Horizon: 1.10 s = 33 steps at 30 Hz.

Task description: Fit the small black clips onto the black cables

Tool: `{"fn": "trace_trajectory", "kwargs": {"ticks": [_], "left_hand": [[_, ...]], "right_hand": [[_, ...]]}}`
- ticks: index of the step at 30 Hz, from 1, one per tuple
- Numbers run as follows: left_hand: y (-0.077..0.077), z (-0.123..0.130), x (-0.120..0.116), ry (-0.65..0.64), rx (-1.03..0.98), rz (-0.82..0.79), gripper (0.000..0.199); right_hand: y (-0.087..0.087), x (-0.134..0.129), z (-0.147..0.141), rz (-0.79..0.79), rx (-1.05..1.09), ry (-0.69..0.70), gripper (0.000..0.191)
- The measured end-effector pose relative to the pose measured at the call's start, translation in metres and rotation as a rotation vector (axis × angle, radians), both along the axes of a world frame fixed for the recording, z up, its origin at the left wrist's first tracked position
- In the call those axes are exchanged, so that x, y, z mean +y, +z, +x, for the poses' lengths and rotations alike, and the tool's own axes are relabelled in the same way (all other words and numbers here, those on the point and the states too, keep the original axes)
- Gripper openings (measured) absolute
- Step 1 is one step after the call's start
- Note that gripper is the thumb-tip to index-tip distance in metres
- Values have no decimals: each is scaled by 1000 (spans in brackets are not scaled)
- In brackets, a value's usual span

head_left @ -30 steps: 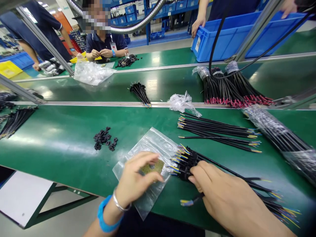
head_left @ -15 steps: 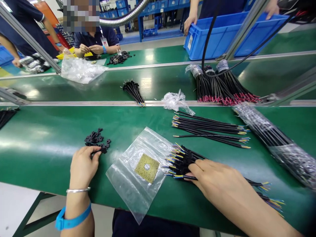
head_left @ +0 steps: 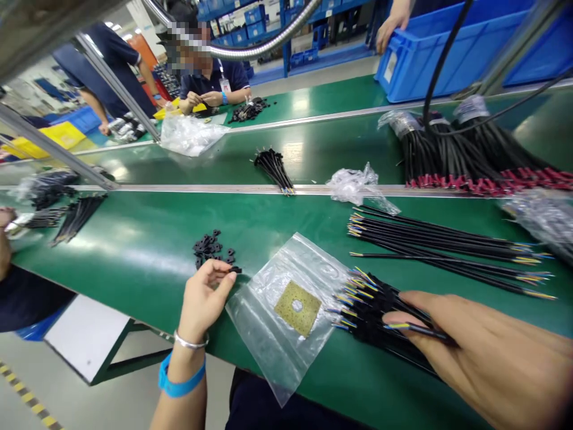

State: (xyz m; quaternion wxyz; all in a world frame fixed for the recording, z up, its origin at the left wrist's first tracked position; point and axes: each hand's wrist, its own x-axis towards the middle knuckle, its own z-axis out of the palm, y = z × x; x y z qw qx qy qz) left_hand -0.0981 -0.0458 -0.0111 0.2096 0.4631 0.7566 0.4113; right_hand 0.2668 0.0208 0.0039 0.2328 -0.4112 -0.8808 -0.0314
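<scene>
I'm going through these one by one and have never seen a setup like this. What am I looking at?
There is no machine here: these are a person's bare hands, seen from a head-worn camera looking forward and down. The left hand pinches a small black part beside a pile of similar pieces. The right hand holds a black cable with coloured wire ends. Between them, on the green table, a yellowish square pad lies on or inside a clear bag. More cables lie beyond the right hand.
</scene>
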Motion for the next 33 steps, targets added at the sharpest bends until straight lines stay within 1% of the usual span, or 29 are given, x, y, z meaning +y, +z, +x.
{"fn": "trace_trajectory", "kwargs": {"ticks": [2, 4, 7, 9, 10, 11, 13, 15, 17, 20, 22, 23, 24, 25, 26, 29, 30, 31, 33], "left_hand": [[5, 14, -1, -22, -261, 75, 29], [9, 28, -1, -59, -423, 88, 30], [9, 48, -1, -151, -545, 22, 27], [4, 62, -1, -249, -558, -36, 26], [2, 69, -1, -296, -505, -47, 23], [-1, 76, -1, -342, -406, -41, 19], [-6, 88, -1, -438, -109, 24, 12], [-9, 97, -1, -522, 206, 96, 12], [-10, 102, -2, -577, 414, 114, 12], [-8, 106, -2, -611, 557, 79, 12], [-5, 107, -1, -627, 575, 61, 14], [-4, 108, 0, -629, 546, 58, 14], [-3, 109, 1, -619, 478, 57, 13], [-2, 111, 2, -592, 363, 61, 12], [-1, 113, 2, -543, 202, 64, 10], [1, 120, 1, -364, -437, 56, 11], [2, 123, 0, -325, -634, 49, 13], [3, 126, -1, -299, -796, 42, 16], [6, 130, -1, -266, -1010, 28, 19]], "right_hand": [[-7, 0, 1, -26, 25, 24, 30], [-7, 0, -1, 11, 43, 54, 28], [6, 1, -10, 100, 35, 87, 31], [16, 2, -17, 141, 22, 108, 38], [21, 2, -20, 144, 24, 128, 41], [25, 2, -22, 130, 29, 151, 41], [30, 1, -25, 74, 46, 188, 34], [31, -1, -26, 34, 70, 202, 23], [29, -3, -28, 37, 98, 201, 18], [25, -4, -29, 62, 142, 199, 16], [22, -6, -31, 81, 161, 202, 14], [21, -6, -31, 86, 168, 207, 13], [20, -7, -32, 87, 176, 215, 13], [19, -8, -33, 84, 184, 223, 13], [17, -8, -34, 76, 191, 235, 13], [13, -10, -37, 61, 207, 295, 11], [12, -11, -38, 62, 206, 316, 11], [11, -11, -39, 66, 205, 333, 12], [9, -12, -39, 82, 202, 353, 13]]}}
